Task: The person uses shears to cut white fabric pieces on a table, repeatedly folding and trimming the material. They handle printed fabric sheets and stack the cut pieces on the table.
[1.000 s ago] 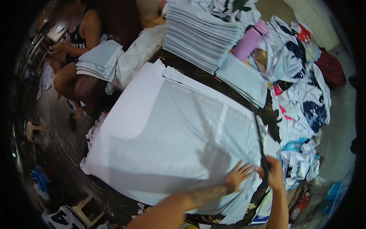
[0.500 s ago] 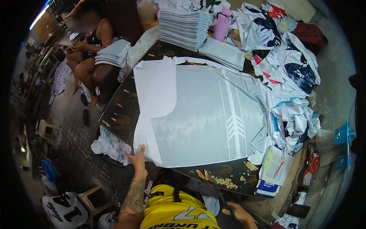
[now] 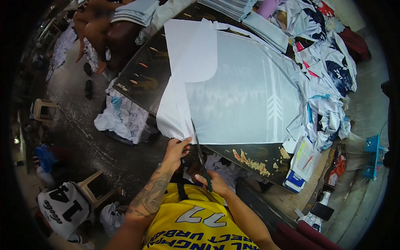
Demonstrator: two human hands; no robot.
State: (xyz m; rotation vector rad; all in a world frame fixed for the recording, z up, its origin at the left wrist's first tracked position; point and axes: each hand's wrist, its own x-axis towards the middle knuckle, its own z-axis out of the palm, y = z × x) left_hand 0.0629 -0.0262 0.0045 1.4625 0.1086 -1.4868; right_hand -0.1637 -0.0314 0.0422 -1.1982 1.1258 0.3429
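Fabric sheet: grey and white (image 3: 246,100), spread over the middle of the desk (image 3: 260,166); its near left corner reaches the near edge, where 0.5 s ago the left hand lay spread on it.
White margin: the strip (image 3: 180,98) down the sheet's left side, its lower end at the near edge.
Scissors: blades (image 3: 194,134) at the sheet's near side, just beside the margin; they were well apart from it 0.5 s ago. How wide they gape I cannot tell.
Left hand: thumb and fingers (image 3: 188,141) now drawn together, pinching the margin's lower end.
Right hand: curled (image 3: 214,183) round the dark handles, raised from beside the lap to the near edge.
Papers: a printed sheet and notebook (image 3: 301,166) at the near right corner.
Cloth: a loose white heap (image 3: 327,121) along the right edge; 1 folded grey piece (image 3: 266,33) and a folded stack (image 3: 229,7) at the far edge.
Bottle: lilac (image 3: 268,7), behind the folded piece.
Floor: a white bundle (image 3: 125,118) beside the left corner; 2 beige stools (image 3: 43,110) farther left.
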